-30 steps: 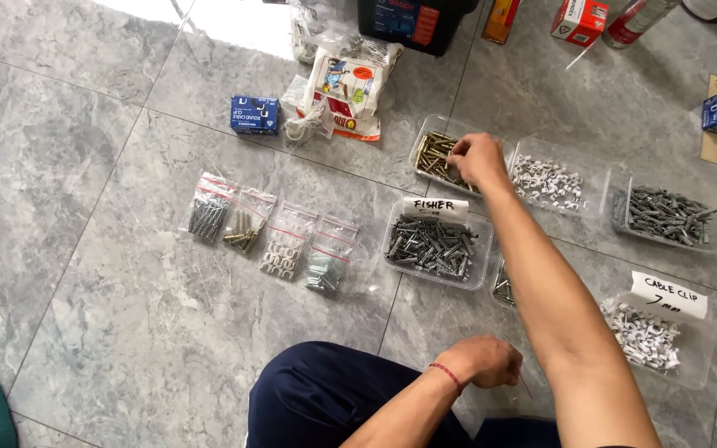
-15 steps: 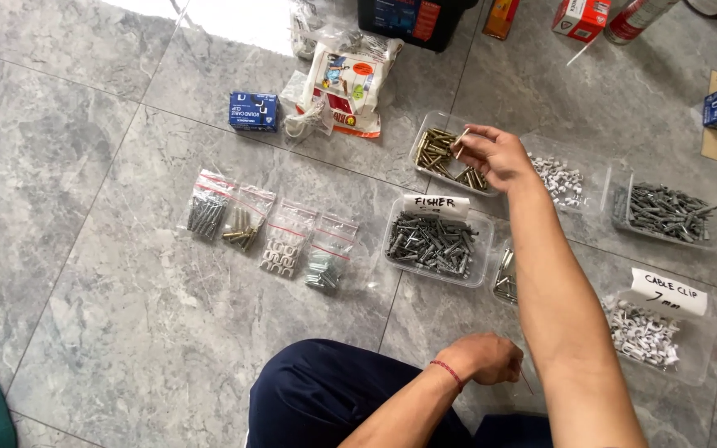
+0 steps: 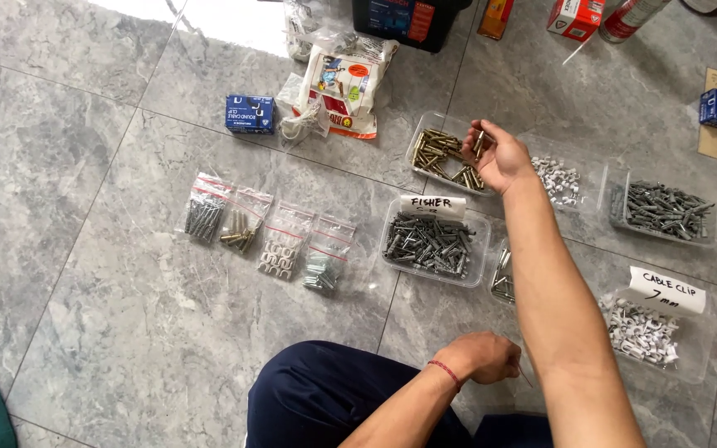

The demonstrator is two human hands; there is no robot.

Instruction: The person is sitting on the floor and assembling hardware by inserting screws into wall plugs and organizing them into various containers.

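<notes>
So my right hand (image 3: 501, 158) has come up out of the clear plastic tray of brass-coloured anchors (image 3: 441, 155) since a second ago, palm turned up now, fingers curled narrow around a few brass pieces (image 3: 480, 143) just above that tray. Left hand (image 3: 485, 358) hasn't budged by my knee, closed on something thin, can't tell what. Around: the clear tub of grey wall plugs (image 3: 431, 243), white cable clips (image 3: 556, 179), four zip bags (image 3: 267, 237). Nothing blocks the tray.
</notes>
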